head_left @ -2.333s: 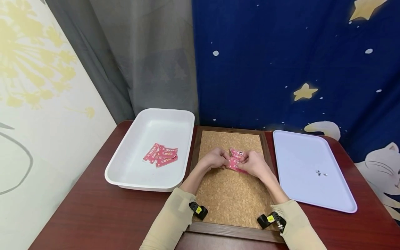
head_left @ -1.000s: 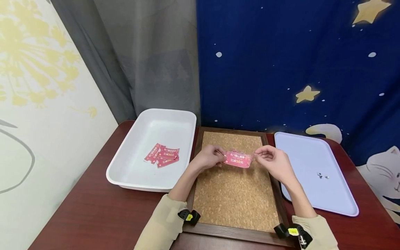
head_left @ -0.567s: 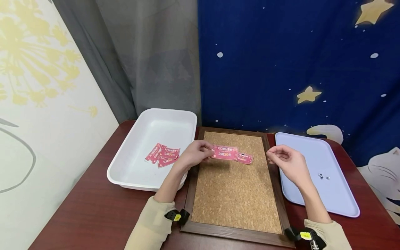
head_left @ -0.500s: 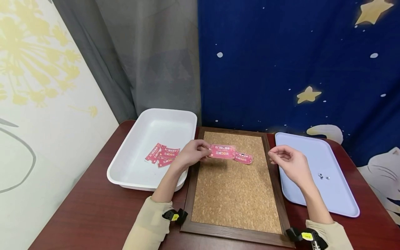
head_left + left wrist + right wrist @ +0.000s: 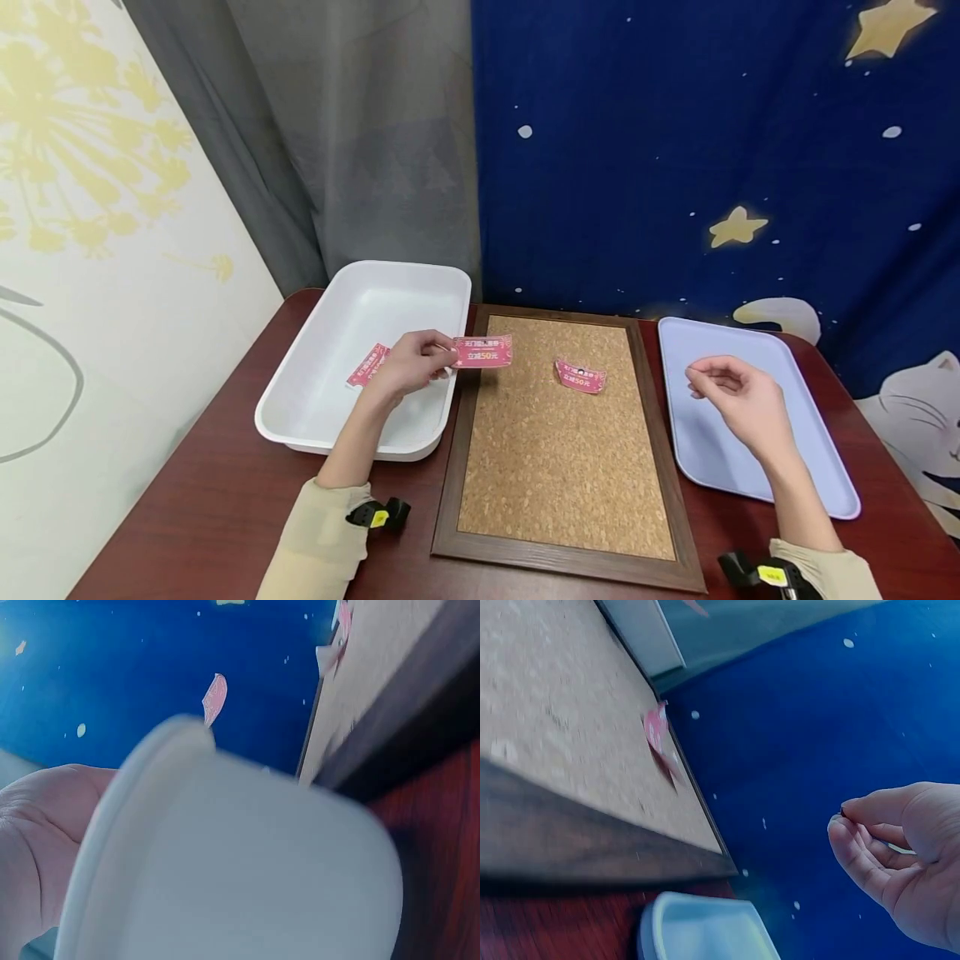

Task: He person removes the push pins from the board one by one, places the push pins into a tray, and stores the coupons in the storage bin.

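Observation:
My left hand (image 5: 411, 363) pinches a pink paper coupon (image 5: 483, 353) by its left end, above the right rim of the white basin (image 5: 300, 417). In the left wrist view the basin's wall hides most of that hand. Another pink coupon (image 5: 581, 378) is on the framed corkboard (image 5: 562, 475), slightly curled, with a dark dot near its top edge. Above the lilac tray (image 5: 802, 454), my right hand (image 5: 738, 400) pinches a tiny dark pin-like thing (image 5: 843, 813) between thumb and fingertips. It is too small to name surely.
Inside the basin lie pink coupons (image 5: 367, 365), partly hidden by the left hand. The dark red table (image 5: 202, 500) carries basin, corkboard and tray side by side. A blue curtain (image 5: 600, 167) hangs close behind.
Both hands were together at the corkboard. The left has carried one coupon leftward to the basin; the right has moved right over the tray, hiding the small silver pieces seen there before.

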Available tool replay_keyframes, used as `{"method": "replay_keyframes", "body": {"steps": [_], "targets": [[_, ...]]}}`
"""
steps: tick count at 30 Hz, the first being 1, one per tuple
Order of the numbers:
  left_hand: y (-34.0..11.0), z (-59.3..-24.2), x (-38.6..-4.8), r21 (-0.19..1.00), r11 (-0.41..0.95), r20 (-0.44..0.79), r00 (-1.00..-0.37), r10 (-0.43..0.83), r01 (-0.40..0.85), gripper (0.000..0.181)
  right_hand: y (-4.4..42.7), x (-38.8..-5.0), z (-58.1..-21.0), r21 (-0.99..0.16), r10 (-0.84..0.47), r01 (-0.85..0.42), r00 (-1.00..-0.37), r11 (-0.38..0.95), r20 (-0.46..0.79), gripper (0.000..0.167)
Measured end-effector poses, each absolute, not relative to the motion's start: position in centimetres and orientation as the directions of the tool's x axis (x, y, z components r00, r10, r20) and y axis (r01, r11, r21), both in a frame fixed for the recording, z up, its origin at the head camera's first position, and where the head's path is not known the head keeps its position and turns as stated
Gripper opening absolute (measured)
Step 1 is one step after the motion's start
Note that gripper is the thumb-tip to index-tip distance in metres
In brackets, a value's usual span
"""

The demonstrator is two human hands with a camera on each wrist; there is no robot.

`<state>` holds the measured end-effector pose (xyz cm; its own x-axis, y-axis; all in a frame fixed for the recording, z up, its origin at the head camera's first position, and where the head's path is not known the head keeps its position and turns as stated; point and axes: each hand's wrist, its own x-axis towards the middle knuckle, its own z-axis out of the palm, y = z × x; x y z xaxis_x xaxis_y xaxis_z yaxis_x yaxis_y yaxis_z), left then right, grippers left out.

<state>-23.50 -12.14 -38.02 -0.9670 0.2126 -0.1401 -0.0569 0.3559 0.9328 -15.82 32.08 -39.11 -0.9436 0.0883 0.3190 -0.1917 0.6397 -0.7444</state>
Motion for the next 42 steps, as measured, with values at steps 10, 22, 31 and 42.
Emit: {"method": "replay_keyframes", "body": {"steps": [10,22,31,42], "targets": [[-16.1,-38.8,-23.7,0.898,0.435,-0.136,-0.982,0.134,-0.065,0.026,36.0,-14.6,-39.7,-0.717,0.158,-0.125,-0.936,0.686,0.314,0.027],[-20.2,-40.1,-24.0,0.884,0.460,-0.138,-0.987,0.079,-0.087,0.030,39.7,-13.8,-41.4,-0.664,0.272,0.043,-0.931,0.747,0.245,0.031],[-21.8,-40.6,-24.2,0.876,0.470,-0.139,-0.990,0.036,-0.106,0.030,41.4,-14.1,-43.3,-0.582,0.296,0.136,-0.936,0.801,0.189,0.030],[-23.2,-40.3,-24.0,0.837,0.510,-0.200,-0.979,-0.046,-0.196,0.031,42.0,-14.7,-44.6,-0.503,0.261,0.131,-0.945,0.854,0.195,0.023]]}}
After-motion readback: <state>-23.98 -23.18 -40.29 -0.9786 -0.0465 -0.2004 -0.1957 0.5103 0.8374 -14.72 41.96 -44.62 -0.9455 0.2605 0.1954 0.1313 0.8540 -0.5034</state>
